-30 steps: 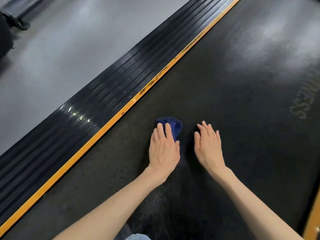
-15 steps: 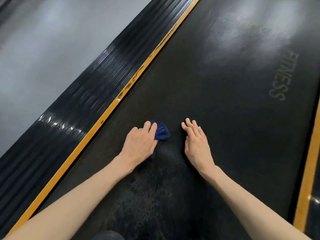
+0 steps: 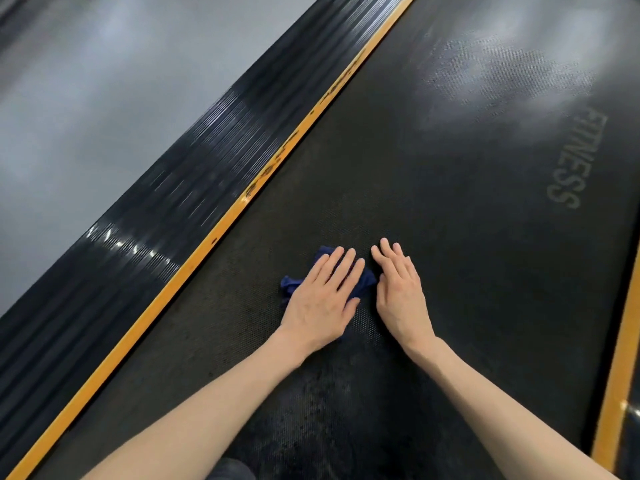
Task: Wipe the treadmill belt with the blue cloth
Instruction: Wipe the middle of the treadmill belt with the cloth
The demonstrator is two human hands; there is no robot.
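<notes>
**Cloth pressed flat again, stroke swinging toward the right hand**

The blue cloth (image 3: pixel 293 287) lies on the treadmill belt (image 3: pixel 450 209), in the near part of the belt and closer to the left yellow stripe (image 3: pixel 242 199) than to the right one (image 3: pixel 620 358). The left hand (image 3: pixel 320 303) covers most of it. The fingers (image 3: pixel 341 268) are straight and spread, pressing down rather than clutching. Blue shows past the hand at the left, at the fingertips and at the right.

Half a second ago those fingers curled round a bunched wad, and a clear gap of belt separated it from the right hand (image 3: pixel 401 299). Now the wad is flattened out wider and its right edge sits just beside the right hand, perhaps touching it; I cannot tell which. The right hand rests palm-down on the bare belt with fingers extended, holding nothing, apparently as a brace.

This looks like a side-to-side wiping stroke in progress, with more cloth now in contact with the belt. The near belt looks mottled and speckled. The far stretch, around the FITNESS lettering (image 3: pixel 575 161), shows only hazy glare, and whether it is clean cannot be judged. Much of the belt probably remains to be wiped.

Beyond the left stripe run the ribbed side rail (image 3: pixel 173 188) and the grey floor (image 3: pixel 86 98).
</notes>
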